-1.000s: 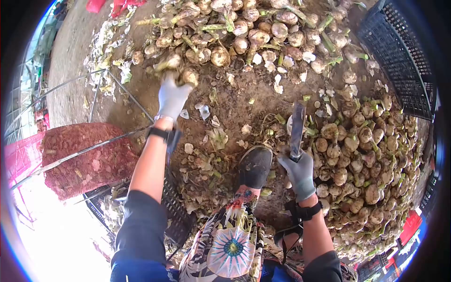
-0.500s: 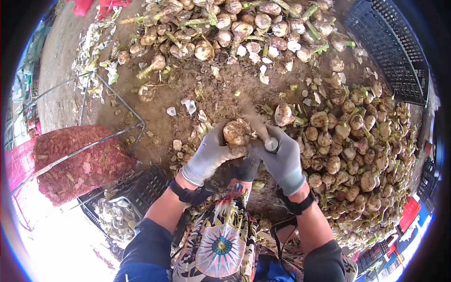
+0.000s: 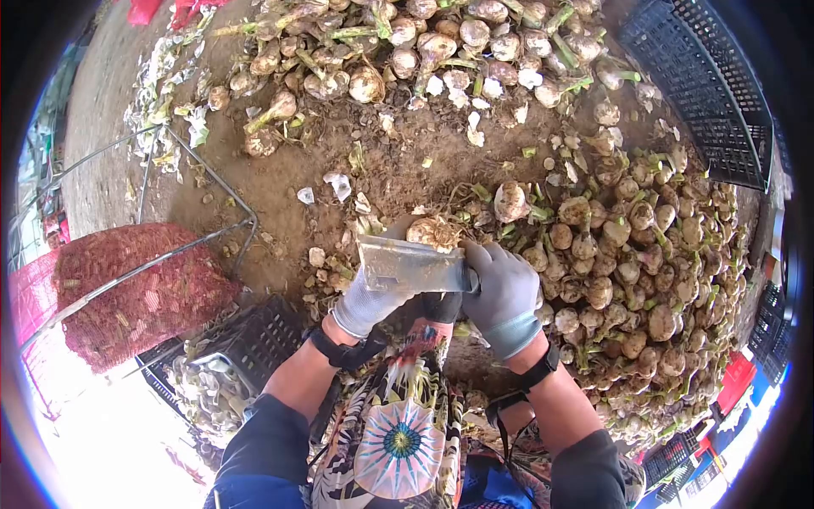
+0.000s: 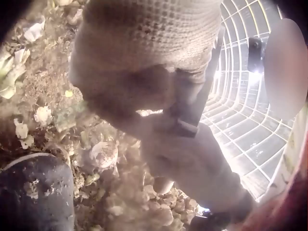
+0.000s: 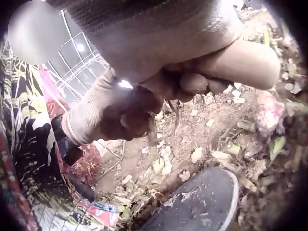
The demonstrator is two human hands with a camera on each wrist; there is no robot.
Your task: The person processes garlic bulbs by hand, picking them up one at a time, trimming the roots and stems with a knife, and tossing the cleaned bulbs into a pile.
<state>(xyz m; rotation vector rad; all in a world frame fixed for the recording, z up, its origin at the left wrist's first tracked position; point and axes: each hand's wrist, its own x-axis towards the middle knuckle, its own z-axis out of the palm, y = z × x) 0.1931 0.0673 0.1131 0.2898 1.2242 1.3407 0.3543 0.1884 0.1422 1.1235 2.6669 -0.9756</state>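
One bulb (image 3: 431,230) showed just beyond the blade (image 3: 414,270) in the head view, the left hand (image 3: 365,305) curled round it, apparently steadying it. The left-wrist view left it indistinct; in the right-wrist view, the right hand (image 5: 173,43) had its grip closed round the handle (image 5: 250,65).

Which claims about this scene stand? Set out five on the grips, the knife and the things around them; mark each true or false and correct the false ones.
1. The right grip holds a knife. True.
2. The left grip holds nothing. False: the left grip holds a bulb.
3. A reddish mesh sack lies on the person's left. True.
4. The crate at the head view's upper right is bright yellow. False: that crate is dark.
5. A large heap of bulbs lies on the person's right. True.
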